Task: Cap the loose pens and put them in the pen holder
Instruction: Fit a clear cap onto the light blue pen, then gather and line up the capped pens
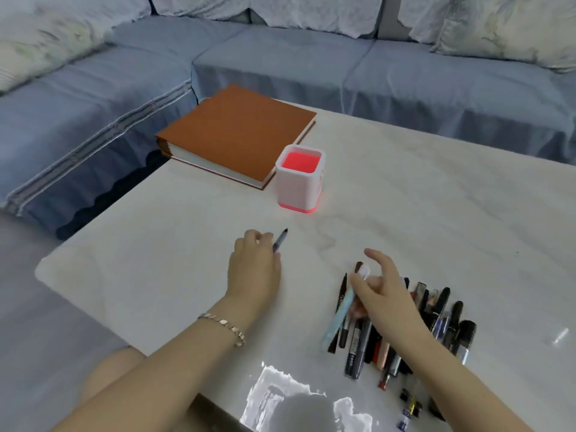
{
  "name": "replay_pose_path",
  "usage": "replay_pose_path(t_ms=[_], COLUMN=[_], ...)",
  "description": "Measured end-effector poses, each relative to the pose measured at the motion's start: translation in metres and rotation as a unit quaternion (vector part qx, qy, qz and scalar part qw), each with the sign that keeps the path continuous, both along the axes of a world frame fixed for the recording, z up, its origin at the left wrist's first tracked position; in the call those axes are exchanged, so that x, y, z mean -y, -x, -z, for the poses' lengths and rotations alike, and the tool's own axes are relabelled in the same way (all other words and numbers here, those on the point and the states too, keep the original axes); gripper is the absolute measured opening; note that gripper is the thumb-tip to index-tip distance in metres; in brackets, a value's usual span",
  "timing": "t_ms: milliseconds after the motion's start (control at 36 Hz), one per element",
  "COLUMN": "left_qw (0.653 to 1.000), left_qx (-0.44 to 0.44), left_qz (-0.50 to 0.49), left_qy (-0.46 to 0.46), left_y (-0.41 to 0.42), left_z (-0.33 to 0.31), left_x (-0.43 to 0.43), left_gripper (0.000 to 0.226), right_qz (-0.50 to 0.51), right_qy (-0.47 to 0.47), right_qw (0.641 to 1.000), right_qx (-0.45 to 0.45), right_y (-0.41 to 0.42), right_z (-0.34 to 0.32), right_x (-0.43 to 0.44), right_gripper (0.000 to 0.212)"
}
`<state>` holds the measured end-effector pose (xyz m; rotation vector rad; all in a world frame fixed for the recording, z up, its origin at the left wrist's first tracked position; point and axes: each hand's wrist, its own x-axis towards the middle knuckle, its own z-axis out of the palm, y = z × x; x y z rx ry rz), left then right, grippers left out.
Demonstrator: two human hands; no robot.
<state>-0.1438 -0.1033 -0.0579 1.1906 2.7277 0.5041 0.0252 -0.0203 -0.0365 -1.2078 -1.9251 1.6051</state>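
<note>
A blue-covered sofa [93,98] with pale floral cushions runs along the left and far sides of a white, marble-patterned desk [436,198]. On the desk's far left corner lies a thick brown-covered book [237,132], closed and flat. Just beside its near right corner stands the square white pen holder with a glowing red inside and red base [300,179], upright and apparently with no pens in it.

Nearer the camera, the left hand [254,269] rests low over the bare middle of the desk, a metal-link bracelet [223,325] on its wrist. Its fingers [255,240] are curled in and pinch a slim dark pen [280,241], which sticks out to the upper right with its dark tip pointing toward the pen holder; whether that end is a cap or a bare point cannot be told.

To the right, the right hand [385,294] hovers over a heap of loose pens and markers [405,332] lying roughly side by side on the desk's near right part, well apart from the pen holder. Its thumb and bent fingers pinch the top of a light blue pen [339,316], while the index finger [378,257] stretches out free above. The blue pen slants down and left across the edge of the heap. A few small caps or short pieces [410,410] lie at the heap's near end, too blurred to tell apart.
</note>
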Motion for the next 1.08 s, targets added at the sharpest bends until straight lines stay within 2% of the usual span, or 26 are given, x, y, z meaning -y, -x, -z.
replay_pose_path(t_ms=[83,222,333,417,500,639,750,833,917,972,1083], left_qw=[0.998,0.997,0.993,0.984,0.973,0.949,0.942,0.939,0.937,0.937,0.934], left_qx=[-0.002,0.027,0.102,0.173,0.211,0.258,0.26,0.255,0.252,0.254,0.268], left_qz=[-0.035,-0.028,-0.023,0.034,0.078,0.147,0.189,0.213,0.225,0.226,0.218], left_qy=[0.057,0.069,0.046,-0.006,-0.051,-0.102,-0.099,-0.093,-0.087,-0.084,-0.086], left_y=[0.015,0.016,0.001,-0.02,-0.046,-0.087,-0.109,-0.122,-0.131,-0.134,-0.136], left_z=[0.006,0.016,0.015,0.005,-0.008,-0.021,-0.025,-0.029,-0.028,-0.026,-0.027], left_x=[-0.002,-0.009,-0.011,-0.011,-0.012,-0.024,-0.036,-0.041,-0.044,-0.045,-0.04], left_gripper=[0.031,0.018,0.018,0.016,0.016,0.01,0.008,0.008,0.008,0.007,0.007], right_qz=[-0.024,-0.045,-0.067,-0.085,-0.095,-0.035,0.044,0.098,0.105,0.085,0.09], right_qy=[-0.076,-0.156,-0.2,-0.228,-0.243,-0.249,-0.243,-0.257,-0.25,-0.237,-0.224], right_qw=[0.995,0.981,0.961,0.942,0.931,0.939,0.939,0.92,0.9,0.901,0.907], right_qx=[0.056,0.106,0.177,0.231,0.255,0.235,0.24,0.278,0.342,0.354,0.344], right_y=[-0.015,-0.04,-0.062,-0.079,-0.095,-0.123,-0.155,-0.182,-0.203,-0.211,-0.214], right_z=[0.003,0.005,0.003,0.005,0.007,0.015,0.023,0.029,0.035,0.04,0.042], right_x=[-0.006,-0.018,-0.028,-0.032,-0.032,-0.032,-0.046,-0.063,-0.082,-0.092,-0.098], right_gripper=[0.017,0.012,0.021,0.033,0.037,0.027,0.022,0.032,0.041,0.042,0.031])
